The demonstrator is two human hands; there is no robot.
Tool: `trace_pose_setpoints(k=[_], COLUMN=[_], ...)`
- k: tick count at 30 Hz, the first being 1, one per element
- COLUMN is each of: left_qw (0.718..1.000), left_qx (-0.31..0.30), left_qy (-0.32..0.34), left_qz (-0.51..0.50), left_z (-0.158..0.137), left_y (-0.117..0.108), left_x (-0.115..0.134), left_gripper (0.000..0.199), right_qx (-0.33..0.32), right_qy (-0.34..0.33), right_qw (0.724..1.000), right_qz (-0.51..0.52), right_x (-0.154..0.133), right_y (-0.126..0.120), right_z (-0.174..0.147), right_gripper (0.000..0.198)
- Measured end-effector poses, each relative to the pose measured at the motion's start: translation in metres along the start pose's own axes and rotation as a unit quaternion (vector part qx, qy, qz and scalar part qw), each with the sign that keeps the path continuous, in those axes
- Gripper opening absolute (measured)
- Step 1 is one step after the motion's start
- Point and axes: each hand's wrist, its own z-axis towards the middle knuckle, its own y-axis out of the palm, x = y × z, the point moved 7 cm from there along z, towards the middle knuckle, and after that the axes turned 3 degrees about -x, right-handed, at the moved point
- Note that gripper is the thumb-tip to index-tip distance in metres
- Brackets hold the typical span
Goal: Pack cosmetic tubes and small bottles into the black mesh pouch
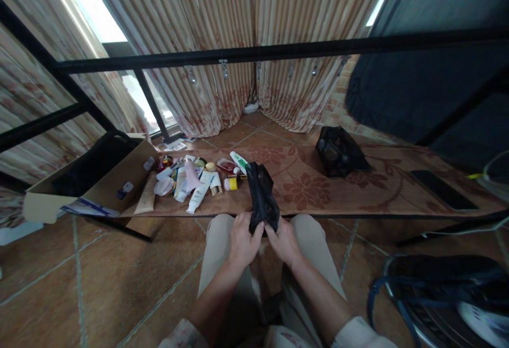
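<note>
Between my knees, at the front edge of the cloth-covered bench (pixel 294 159), my left hand (pixel 243 241) and my right hand (pixel 283 241) both grip the near end of a black plastic bag (pixel 261 194). My thumbs lie close together on it. The bag's far part rests over the bench, and what is inside cannot be seen. Left of it lies a pile of cosmetics: a white squeeze tube (pixel 201 191), a pink tube (pixel 191 174), a yellow-banded bottle (pixel 230 183) and a round compact (pixel 164 186). A white and green tube (pixel 238 161) touches the bag's far side.
A cardboard box (pixel 135 178) with dark contents stands at the bench's left end. Another black bag (pixel 338 151) and a dark phone-like slab (pixel 443 190) lie to the right. A black metal bar (pixel 254 53) crosses beyond the bench. A dark round item (pixel 445 289) is at lower right.
</note>
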Motion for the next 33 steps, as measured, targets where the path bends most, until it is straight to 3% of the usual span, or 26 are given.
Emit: trace_pose_setpoints(k=[17,20,27,33], left_qw=[1.000,1.000,1.000,1.000], left_qx=[-0.006,-0.010,-0.003,-0.007], left_qy=[-0.001,-0.007,-0.013,-0.010], left_qz=[0.022,0.012,-0.013,-0.016], left_z=[0.000,0.000,0.001,0.001], left_y=[0.003,0.003,0.000,0.001], left_x=[-0.001,-0.001,0.000,0.001], left_gripper=[0.014,0.014,0.014,0.019], right_qx=[0.006,0.017,0.061,0.109], right_qy=[-0.002,0.006,0.004,0.006], right_qw=[1.000,1.000,0.996,0.989], right_qz=[0.000,0.009,0.069,0.099], right_x=[-0.006,-0.008,-0.013,-0.006], right_y=[-0.001,-0.003,-0.013,-0.017], right_z=[0.000,-0.001,-0.003,-0.004], right_gripper=[0.019,0.026,0.063,0.059])
